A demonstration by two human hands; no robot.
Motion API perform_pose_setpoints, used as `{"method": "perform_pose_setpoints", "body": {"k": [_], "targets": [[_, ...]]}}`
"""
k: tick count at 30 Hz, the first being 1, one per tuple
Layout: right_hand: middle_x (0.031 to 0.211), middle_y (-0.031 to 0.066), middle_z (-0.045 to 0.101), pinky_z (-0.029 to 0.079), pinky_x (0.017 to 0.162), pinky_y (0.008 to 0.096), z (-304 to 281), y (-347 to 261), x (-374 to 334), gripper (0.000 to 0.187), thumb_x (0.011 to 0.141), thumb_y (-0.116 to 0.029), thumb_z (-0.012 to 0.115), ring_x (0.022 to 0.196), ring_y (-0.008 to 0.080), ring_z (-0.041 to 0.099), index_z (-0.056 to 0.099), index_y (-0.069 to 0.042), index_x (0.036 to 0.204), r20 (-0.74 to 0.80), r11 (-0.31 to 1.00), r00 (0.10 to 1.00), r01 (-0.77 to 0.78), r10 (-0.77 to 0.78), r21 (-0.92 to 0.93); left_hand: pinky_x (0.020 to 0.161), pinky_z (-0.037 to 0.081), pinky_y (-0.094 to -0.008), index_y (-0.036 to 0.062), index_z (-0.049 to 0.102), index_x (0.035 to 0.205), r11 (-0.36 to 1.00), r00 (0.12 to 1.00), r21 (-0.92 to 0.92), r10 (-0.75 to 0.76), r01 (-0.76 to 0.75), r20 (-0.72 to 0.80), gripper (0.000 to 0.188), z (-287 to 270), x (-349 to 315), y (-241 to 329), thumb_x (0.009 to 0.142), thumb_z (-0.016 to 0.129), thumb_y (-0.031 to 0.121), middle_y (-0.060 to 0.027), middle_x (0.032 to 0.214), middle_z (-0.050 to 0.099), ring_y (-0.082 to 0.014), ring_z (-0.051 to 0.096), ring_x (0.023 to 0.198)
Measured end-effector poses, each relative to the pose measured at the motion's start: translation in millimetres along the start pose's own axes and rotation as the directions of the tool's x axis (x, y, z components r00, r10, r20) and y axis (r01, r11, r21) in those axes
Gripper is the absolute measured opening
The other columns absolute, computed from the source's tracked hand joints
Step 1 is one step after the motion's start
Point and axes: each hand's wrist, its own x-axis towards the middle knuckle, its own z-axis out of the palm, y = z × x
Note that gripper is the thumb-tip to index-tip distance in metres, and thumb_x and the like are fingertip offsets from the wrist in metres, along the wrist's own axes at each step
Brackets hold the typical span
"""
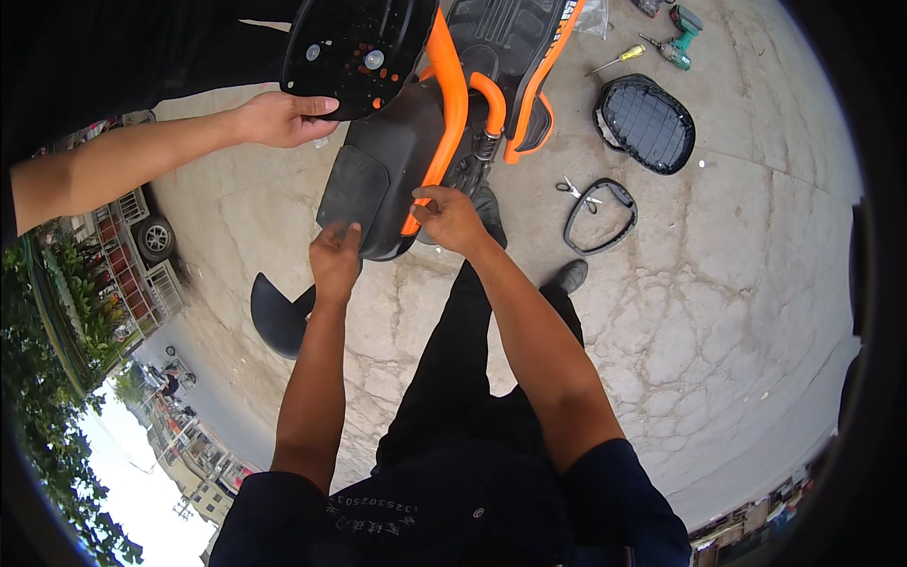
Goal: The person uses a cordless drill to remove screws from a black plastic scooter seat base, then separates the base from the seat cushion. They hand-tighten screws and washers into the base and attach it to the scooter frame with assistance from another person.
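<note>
An orange-and-black two-wheeler stands before me, its black rear body (pixel 389 236) closest. My left hand (pixel 335 265) pinches the near edge of a thin dark panel (pixel 354 184) lying on that body. My right hand (pixel 453 219) is closed at the lower end of an orange frame tube (pixel 453 104), fingertips across it; anything small between them is hidden. From the left, another person's hand (pixel 283 119) grips the edge of a black plate (pixel 350 71) with round fittings, tilted above the body.
On the concrete at right lie scissors (pixel 578 194), a black ring-shaped frame (pixel 602 244), a black ribbed shell (pixel 647 123), a yellow-handled screwdriver (pixel 619 60) and a green cordless drill (pixel 682 40). A black curved fender (pixel 276 317) sits left of my legs.
</note>
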Motion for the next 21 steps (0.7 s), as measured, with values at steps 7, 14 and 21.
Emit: {"method": "perform_pose_setpoints", "body": {"k": [7, 14, 21], "targets": [[0.068, 0.0105, 0.069, 0.051, 0.061, 0.0294, 41, -12, 15, 0.025, 0.086, -0.02, 0.073, 0.061, 0.017, 0.066, 0.068, 0.005, 0.087, -0.181, 0.912, 0.959, -0.136, 0.22, 0.387, 0.071, 0.052, -0.0337, -0.0087, 0.068, 0.111, 0.896, 0.971, 0.434, -0.009, -0.098, 0.238, 0.047, -42, 141, -2, 0.084, 0.078, 0.028, -0.0144, 0.081, 0.071, -0.0219, 0.067, 0.076], [0.063, 0.0101, 0.066, 0.05, 0.057, 0.0301, 82, -45, 1, 0.031, 0.08, -0.022, 0.078, 0.058, 0.0167, 0.064, 0.064, 0.005, 0.085, -0.432, 0.961, 0.866, -0.172, 0.253, 0.218, 0.066, 0.049, -0.0345, -0.0042, 0.068, 0.078, 0.814, 0.864, 0.487, 0.035, -0.317, 0.503, 0.035, -49, 160, -13, 0.084, 0.078, 0.029, -0.0128, 0.075, 0.068, -0.0191, 0.062, 0.07], [0.069, 0.0025, 0.06, 0.045, 0.055, 0.0278, 87, -58, -4, 0.028, 0.083, -0.019, 0.078, 0.059, 0.0109, 0.057, 0.058, 0.001, 0.086, -0.208, 0.738, 0.878, -0.211, 0.432, 0.64, 0.051, 0.037, -0.0292, 0.0044, 0.059, 0.068, 0.968, 0.722, 0.244, -0.132, -0.053, 0.68, 0.037, -91, 146, 19, 0.09, 0.075, 0.03, 0.0017, 0.063, 0.052, -0.0105, 0.042, 0.055]]}}
